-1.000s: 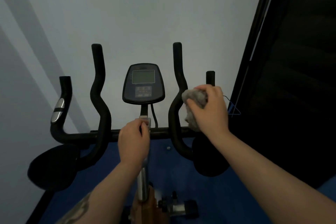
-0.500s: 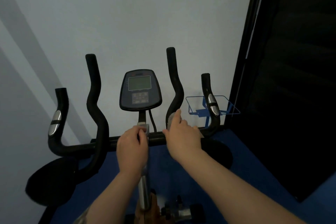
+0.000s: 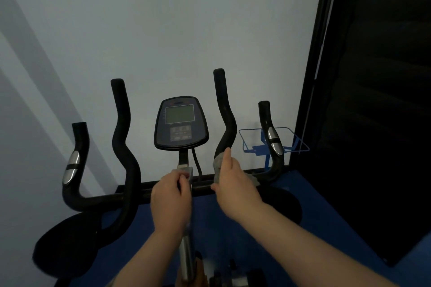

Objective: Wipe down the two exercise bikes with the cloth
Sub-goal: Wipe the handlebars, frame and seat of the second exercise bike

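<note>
Wiping: cloth [image 3: 218,165] is gripped by right hand [image 3: 235,187] on inner right bar [image 3: 225,119], frame centre | post [image 3: 186,254] is gripped by left hand [image 3: 171,200], fingers curled

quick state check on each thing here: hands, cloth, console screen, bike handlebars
left hand: grips the centre post under the console
right hand: holds the cloth against the inner right handlebar
cloth: bunched, pressed to the bar's base
console: screen blank
handlebars: upright, left ones untouched

Cloth [image 3: 218,165] mostly hidden under right hand [image 3: 235,190]; bike base cut off.
</note>
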{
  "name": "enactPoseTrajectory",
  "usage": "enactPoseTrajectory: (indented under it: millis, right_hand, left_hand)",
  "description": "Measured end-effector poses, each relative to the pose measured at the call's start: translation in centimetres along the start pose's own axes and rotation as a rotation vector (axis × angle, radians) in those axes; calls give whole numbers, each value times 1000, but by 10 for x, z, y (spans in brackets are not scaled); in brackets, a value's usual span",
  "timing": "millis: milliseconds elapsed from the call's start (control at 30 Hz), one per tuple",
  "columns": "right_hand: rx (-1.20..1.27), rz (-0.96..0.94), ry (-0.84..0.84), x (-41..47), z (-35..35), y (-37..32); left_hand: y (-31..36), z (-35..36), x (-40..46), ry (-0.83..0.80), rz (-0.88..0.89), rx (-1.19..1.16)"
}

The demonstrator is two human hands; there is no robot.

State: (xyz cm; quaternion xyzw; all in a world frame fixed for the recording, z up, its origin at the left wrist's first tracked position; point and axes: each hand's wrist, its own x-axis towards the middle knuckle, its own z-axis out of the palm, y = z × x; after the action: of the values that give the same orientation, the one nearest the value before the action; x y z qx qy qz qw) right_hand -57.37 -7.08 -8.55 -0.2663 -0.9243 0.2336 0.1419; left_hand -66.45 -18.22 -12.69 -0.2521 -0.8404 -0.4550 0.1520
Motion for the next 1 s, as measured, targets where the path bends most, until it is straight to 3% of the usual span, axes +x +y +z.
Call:
enactPoseTrajectory:
  millis: [167, 233, 367, 533, 633, 767, 867, 1000]
  right_hand:
    - [225, 82, 108, 41, -27, -2]
    - [189, 113, 90, 34, -19, -5]
    - [-19, 1, 40, 2, -3, 0]
    - [118, 61, 129, 47, -36, 2]
    - [167, 104, 84, 46, -26, -3]
    - [75, -52, 34, 2, -7, 14]
    - [1, -104, -14, 16, -21, 23]
    - [122, -73, 126, 36, -27, 8]
  left_hand:
    - [1, -1, -1, -12, 6, 7]
    - [1, 0, 0, -10, 8, 2]
    - [0, 1, 0, -7, 8, 12]
    - [1, -1, -1, -12, 11, 24]
    - [2, -1, -1, -15, 1, 26]
    - [3, -1, -1, -21, 3, 25]
    - [5, -2, -1, -28, -8, 51]
    - [8, -3, -1, -25, -5, 46]
